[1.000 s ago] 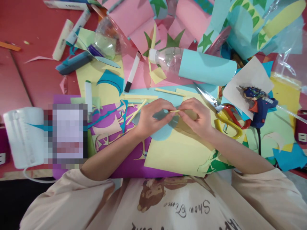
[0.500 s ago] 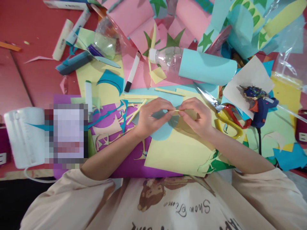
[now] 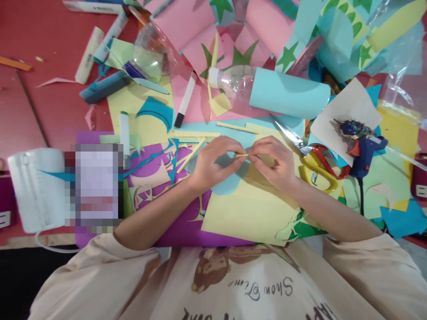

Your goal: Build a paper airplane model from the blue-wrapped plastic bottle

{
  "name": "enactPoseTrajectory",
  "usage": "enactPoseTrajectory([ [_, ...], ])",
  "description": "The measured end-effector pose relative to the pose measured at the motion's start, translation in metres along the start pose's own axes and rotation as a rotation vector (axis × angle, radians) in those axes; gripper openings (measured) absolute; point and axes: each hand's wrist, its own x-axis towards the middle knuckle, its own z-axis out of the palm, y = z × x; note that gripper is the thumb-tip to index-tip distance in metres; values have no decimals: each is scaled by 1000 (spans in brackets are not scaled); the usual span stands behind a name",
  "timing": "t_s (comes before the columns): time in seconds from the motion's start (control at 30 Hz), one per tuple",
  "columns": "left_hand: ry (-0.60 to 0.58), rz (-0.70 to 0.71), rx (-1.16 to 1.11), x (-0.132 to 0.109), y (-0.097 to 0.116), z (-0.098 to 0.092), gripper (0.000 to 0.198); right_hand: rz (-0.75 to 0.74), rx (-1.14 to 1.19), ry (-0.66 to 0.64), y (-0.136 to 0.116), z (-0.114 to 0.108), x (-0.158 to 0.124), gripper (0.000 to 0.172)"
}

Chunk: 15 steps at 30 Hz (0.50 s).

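Between my two hands is a thin pale-yellow paper strip (image 3: 242, 155), narrow as a rolled stick. My left hand (image 3: 215, 161) pinches it between thumb and fingertips. From the other end my right hand (image 3: 275, 161) pinches it the same way, so both sets of fingertips nearly meet. Beneath them lie a light-blue paper piece (image 3: 228, 184) and a large yellow sheet (image 3: 247, 213). Similar yellow strips rest close by: one strip (image 3: 191, 155) left of my left hand, another strip (image 3: 237, 128) just beyond. Scissors (image 3: 305, 149) with red and yellow handles lie open-bladed beside my right hand.
A clear bottle (image 3: 233, 82) wrapped in light-blue paper lies on its side beyond my hands. A blue glue gun (image 3: 365, 151) rests at right on white paper (image 3: 343, 106). Purple paper scraps (image 3: 156, 169), a marker (image 3: 185, 100) and a white device (image 3: 36, 191) are at left.
My fingertips have shifted slightly along the strip, so more of it shows by the left fingers. The view has moved a little; everything else stays put.
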Motion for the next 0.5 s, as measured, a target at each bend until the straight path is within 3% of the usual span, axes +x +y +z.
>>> enactPoseTrajectory([
  [0.33, -3, 18, 22, -1, 0, 0, 5, -25, -25, -12, 0, 0, -1, 10],
  [0.5, -29, -50, 17, 0, 1, 0, 8, 5, 0, -21, -1, 0, 0, 10],
])
